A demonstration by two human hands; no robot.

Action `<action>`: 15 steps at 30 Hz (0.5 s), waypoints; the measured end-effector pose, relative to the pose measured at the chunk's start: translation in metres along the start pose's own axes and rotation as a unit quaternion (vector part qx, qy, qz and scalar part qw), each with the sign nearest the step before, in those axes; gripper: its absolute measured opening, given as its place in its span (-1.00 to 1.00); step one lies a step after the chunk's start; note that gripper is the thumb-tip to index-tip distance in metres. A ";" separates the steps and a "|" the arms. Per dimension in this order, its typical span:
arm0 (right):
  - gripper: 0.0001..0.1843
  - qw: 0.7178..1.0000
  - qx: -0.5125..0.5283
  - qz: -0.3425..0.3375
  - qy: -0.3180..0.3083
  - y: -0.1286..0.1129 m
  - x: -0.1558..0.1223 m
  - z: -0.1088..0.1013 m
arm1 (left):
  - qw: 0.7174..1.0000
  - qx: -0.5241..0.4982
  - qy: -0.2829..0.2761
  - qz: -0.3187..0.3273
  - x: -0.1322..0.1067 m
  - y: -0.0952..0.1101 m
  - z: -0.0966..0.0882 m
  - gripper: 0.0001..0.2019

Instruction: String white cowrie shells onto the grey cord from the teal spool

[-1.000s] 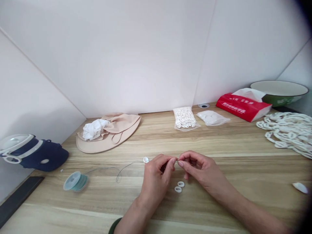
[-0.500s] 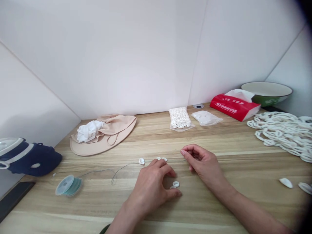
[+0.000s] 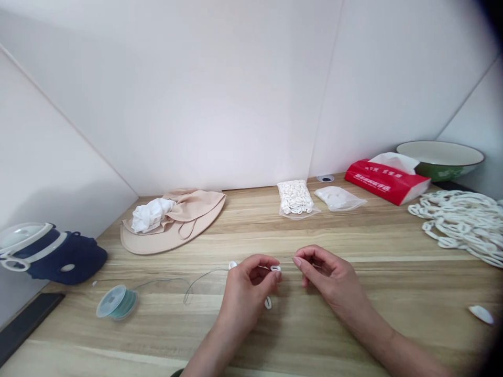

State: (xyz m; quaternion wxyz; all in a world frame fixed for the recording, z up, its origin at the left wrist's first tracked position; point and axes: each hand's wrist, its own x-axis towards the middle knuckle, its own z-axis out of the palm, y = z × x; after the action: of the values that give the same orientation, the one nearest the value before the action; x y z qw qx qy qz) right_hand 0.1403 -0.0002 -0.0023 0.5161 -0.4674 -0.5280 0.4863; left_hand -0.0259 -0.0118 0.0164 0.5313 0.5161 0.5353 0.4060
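Between thumb and fingers, my left hand point(image 3: 251, 288) pinches a small white cowrie shell point(image 3: 275, 268). Facing it, my right hand point(image 3: 328, 272) is closed on a thin thread end point(image 3: 288, 257) that points left toward the shell; a small gap parts the two. Another white shell point(image 3: 268, 302) lies on the table just below my left thumb. A further shell point(image 3: 232, 265) shows behind my left hand, on or beside the grey thread point(image 3: 204, 275). The thread runs left to a clear spool point(image 3: 118, 302) wound with teal line.
At the back lie a bag of shells point(image 3: 295, 198), a second clear bag point(image 3: 338, 199) and a red tissue pack point(image 3: 387, 180). A green bowl point(image 3: 440, 159) and strung shells point(image 3: 463, 225) occupy the right. Leftward are a beige sun hat point(image 3: 173, 220) and a dark blue item point(image 3: 66, 256).
My left hand has picked up a shell from the table and raised it toward the thread end. My right hand keeps its pinch. The view has shifted slightly.
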 end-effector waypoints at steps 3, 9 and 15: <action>-0.82 0.999 0.030 -0.022 -0.031 -0.003 -0.002 0.004 | 0.994 -0.106 0.010 -0.040 0.003 0.001 -0.001 -0.78; -0.80 0.992 0.105 -0.016 -0.067 -0.001 -0.005 0.009 | 0.984 -0.168 0.003 -0.066 0.002 0.005 -0.001 -0.68; -0.81 0.993 0.094 -0.029 -0.059 0.003 -0.008 0.007 | 0.976 -0.201 -0.001 -0.078 0.000 0.005 0.000 -0.73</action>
State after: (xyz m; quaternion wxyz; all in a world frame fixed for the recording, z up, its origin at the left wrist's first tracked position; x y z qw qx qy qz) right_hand 0.1330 -0.0079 -0.0062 0.5392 -0.3719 -0.5228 0.5456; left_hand -0.0251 -0.0108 0.0216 0.6545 0.3557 0.4808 0.4625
